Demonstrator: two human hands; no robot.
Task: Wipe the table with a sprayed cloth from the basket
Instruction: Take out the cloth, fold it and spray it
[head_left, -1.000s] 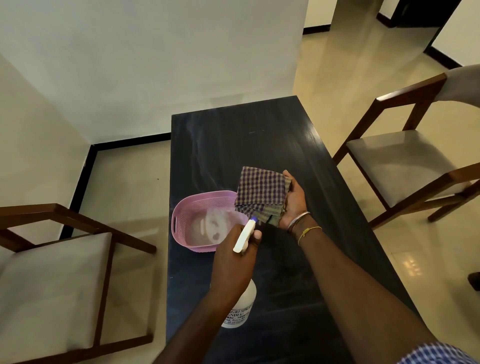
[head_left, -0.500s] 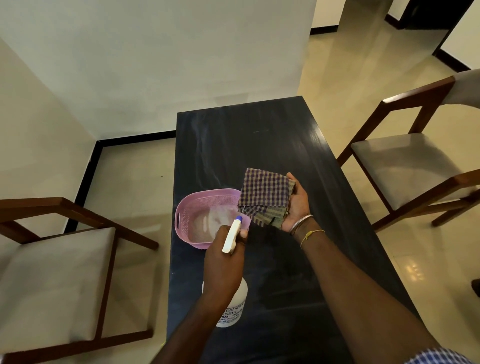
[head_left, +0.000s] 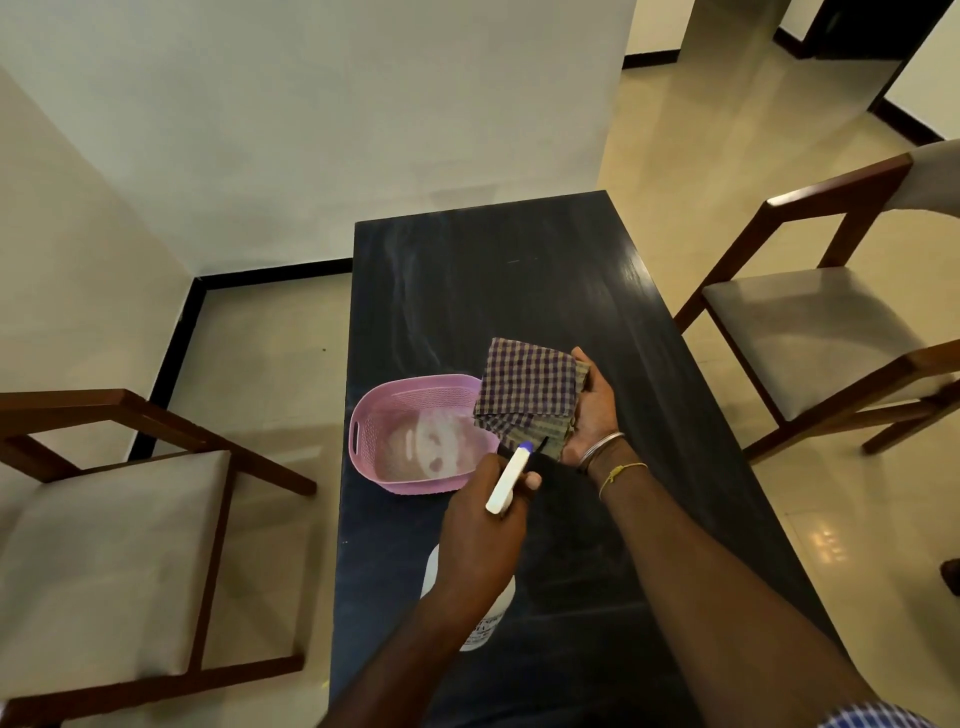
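Observation:
A folded purple-and-beige checked cloth is held up above the dark table in my right hand, thumb at its upper right corner. My left hand grips the neck of a white spray bottle; its blue-tipped nozzle points at the cloth's lower edge, a short gap away. The bottle's body shows below my left wrist. A pink perforated basket stands on the table's left side, just left of the cloth, with nothing in it.
A wooden chair with a beige seat stands left of the table, another chair on the right. A white wall corner rises beyond the table's far end. Tiled floor surrounds the table.
My left hand with the bottle has shifted slightly left and nearer to me. The cloth stays held up in my right hand.

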